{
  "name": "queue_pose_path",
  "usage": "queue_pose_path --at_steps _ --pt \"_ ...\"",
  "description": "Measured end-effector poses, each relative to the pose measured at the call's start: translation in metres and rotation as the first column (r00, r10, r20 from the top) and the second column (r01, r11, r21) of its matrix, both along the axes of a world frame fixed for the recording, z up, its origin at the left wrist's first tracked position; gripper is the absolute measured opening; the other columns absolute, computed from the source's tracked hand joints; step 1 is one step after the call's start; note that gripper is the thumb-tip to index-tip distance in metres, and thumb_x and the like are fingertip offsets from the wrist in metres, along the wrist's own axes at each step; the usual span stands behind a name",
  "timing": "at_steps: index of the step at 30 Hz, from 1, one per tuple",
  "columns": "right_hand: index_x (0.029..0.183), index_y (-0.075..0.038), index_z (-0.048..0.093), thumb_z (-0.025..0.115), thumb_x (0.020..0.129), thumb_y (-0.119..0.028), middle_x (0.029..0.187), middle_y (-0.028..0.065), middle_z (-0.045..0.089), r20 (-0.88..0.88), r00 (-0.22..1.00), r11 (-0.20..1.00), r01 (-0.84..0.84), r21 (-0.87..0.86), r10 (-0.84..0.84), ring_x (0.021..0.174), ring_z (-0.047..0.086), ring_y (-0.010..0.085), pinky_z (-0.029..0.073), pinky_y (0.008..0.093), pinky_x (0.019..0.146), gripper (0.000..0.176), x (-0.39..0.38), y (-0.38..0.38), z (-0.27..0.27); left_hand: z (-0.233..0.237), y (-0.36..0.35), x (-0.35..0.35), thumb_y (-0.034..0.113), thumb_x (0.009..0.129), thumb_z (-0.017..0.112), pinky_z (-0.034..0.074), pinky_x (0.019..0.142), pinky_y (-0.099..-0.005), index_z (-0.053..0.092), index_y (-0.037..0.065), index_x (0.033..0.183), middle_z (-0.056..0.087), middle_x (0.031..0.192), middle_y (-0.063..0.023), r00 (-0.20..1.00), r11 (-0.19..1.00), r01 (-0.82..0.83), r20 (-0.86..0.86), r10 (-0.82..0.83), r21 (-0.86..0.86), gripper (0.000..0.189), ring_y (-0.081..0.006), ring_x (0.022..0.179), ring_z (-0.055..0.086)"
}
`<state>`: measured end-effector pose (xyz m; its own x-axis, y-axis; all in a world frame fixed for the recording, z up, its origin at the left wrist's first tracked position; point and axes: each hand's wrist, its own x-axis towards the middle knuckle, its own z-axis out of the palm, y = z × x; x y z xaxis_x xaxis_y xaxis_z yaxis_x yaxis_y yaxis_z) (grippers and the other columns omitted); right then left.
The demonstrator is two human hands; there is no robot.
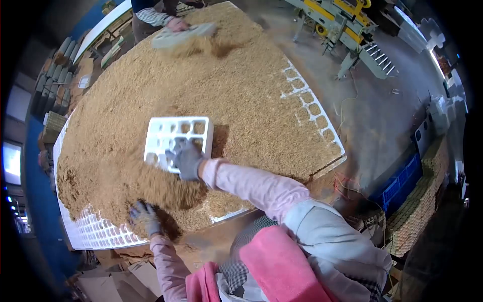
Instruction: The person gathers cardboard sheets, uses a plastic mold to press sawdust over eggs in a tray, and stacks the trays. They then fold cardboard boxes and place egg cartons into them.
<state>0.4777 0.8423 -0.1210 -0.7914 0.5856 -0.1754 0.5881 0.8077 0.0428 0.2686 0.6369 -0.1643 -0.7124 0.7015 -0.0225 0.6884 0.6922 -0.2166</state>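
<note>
My right hand (188, 161), in a grey glove, grips the near side of a white foam tray (178, 120) with rows of square cells. That tray is tilted up above a broad heap of sawdust-like material (241, 100), and loose material is spilling in a blur below it. Lower down, my left hand (145, 219), also gloved, has its fingers spread at the near edge of the heap. Beside it lie white cell trays (108, 231) that the material only partly covers.
Across the heap, another person's hand (178, 24) holds a similar white tray (183, 35) amid flying material. More tray cells (314, 109) show along the right edge. A yellow and grey machine (342, 22) stands at the far right, with a blue crate (400, 183) nearer.
</note>
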Motion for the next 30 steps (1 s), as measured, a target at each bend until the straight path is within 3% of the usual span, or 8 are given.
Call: queue_pose_path --at_steps 4,8,10,13,17,19,25,30 --pt "0.118 -0.02 0.059 0.056 0.073 -0.039 0.114 0.0035 0.057 -0.392 0.92 0.992 -0.059 -0.114 0.01 0.119 0.04 0.0288 0.026 0.0475 0.099 0.049 0.079 -0.051 -0.044 -0.042 -0.039 -0.002 0.039 0.096 0.035 0.006 0.111 -0.0459 0.017 0.0 0.142 0.017 0.147 -0.0218 0.812 0.9 -0.067 0.548 -0.202 0.43 0.063 -0.0377 0.136 0.013" --pt "0.101 -0.013 0.064 0.064 0.071 -0.033 0.113 0.0114 0.058 -0.361 0.75 0.823 0.558 -0.102 -0.554 0.103 0.052 0.0292 0.039 0.0423 0.088 0.036 0.24 -0.069 -0.014 0.021 -0.002 0.161 0.05 0.074 0.062 0.001 0.108 -0.055 0.041 0.015 0.135 0.023 0.145 -0.02 0.629 0.77 0.523 0.443 -0.639 0.366 0.073 -0.0376 0.136 0.013" --pt "0.13 -0.002 0.041 0.071 0.064 -0.042 0.108 0.0179 0.057 -0.367 0.479 0.52 0.854 -0.017 -0.798 0.095 0.056 0.0319 0.044 0.0434 0.084 0.083 0.293 -0.091 -0.004 0.004 -0.004 0.178 0.048 0.076 0.062 0.004 0.106 -0.0592 0.047 0.019 0.13 0.027 0.144 -0.0158 0.468 0.567 0.727 0.326 -0.821 0.386 0.064 -0.0368 0.135 0.016" --pt "0.134 0.002 0.034 0.071 0.066 -0.043 0.107 0.019 0.057 -0.44 0.551 0.582 0.81 0.077 -0.709 0.096 0.055 0.0327 0.044 0.0414 0.084 0.089 0.244 -0.12 -0.028 -0.016 -0.008 0.125 0.045 0.077 0.061 0.006 0.106 -0.061 0.051 0.022 0.125 0.031 0.143 -0.0126 0.459 0.478 0.746 0.162 -0.873 0.463 0.054 -0.037 0.134 0.02" --pt "0.102 -0.007 0.062 0.06 0.07 -0.046 0.102 0.011 0.055 -0.466 0.775 0.842 0.529 0.108 -0.427 0.094 0.054 0.0241 0.045 0.0378 0.077 0.051 0.035 -0.151 -0.005 -0.024 -0.038 0.013 0.034 0.081 0.06 0.005 0.109 -0.0578 0.058 0.018 0.112 0.033 0.141 -0.0137 0.596 0.503 0.736 -0.083 -0.799 0.453 0.035 -0.0372 0.133 0.023" --pt "0.116 -0.003 0.054 0.058 0.07 -0.039 0.111 0.0159 0.054 -0.17 0.854 0.859 0.445 -0.252 -0.492 0.105 0.051 0.0287 0.04 0.042 0.086 0.058 -0.067 -0.164 0.015 -0.004 -0.057 -0.039 0.027 0.079 0.061 0.004 0.108 -0.0589 0.06 0.014 0.104 0.038 0.137 -0.0181 0.717 0.63 0.649 -0.066 -0.694 0.426 0.028 -0.0414 0.131 0.024" --pt "0.133 -0.005 0.04 0.054 0.073 -0.042 0.122 0.0195 0.051 -0.238 0.966 0.981 0.053 -0.185 -0.097 0.117 0.041 0.0379 0.029 0.0487 0.093 0.072 -0.168 -0.201 0.018 0.011 -0.096 -0.193 0.04 0.09 0.042 0.013 0.106 -0.057 0.037 0.008 0.133 0.021 0.146 -0.0179 0.963 0.966 -0.25 0.081 0.255 -0.069 0.053 -0.0372 0.133 0.022" --pt "0.117 -0.012 0.055 0.058 0.074 -0.031 0.103 0.0098 0.057 -0.501 0.785 0.857 0.493 0.15 -0.364 0.093 0.054 0.0272 0.041 0.0443 0.07 0.047 0.007 -0.105 -0.021 -0.023 -0.104 -0.182 0.039 0.089 0.047 0.01 0.108 -0.0548 0.033 0.01 0.138 0.026 0.144 -0.019 0.971 0.889 0.216 0.011 -0.241 0.404 0.059 -0.0384 0.133 0.021"
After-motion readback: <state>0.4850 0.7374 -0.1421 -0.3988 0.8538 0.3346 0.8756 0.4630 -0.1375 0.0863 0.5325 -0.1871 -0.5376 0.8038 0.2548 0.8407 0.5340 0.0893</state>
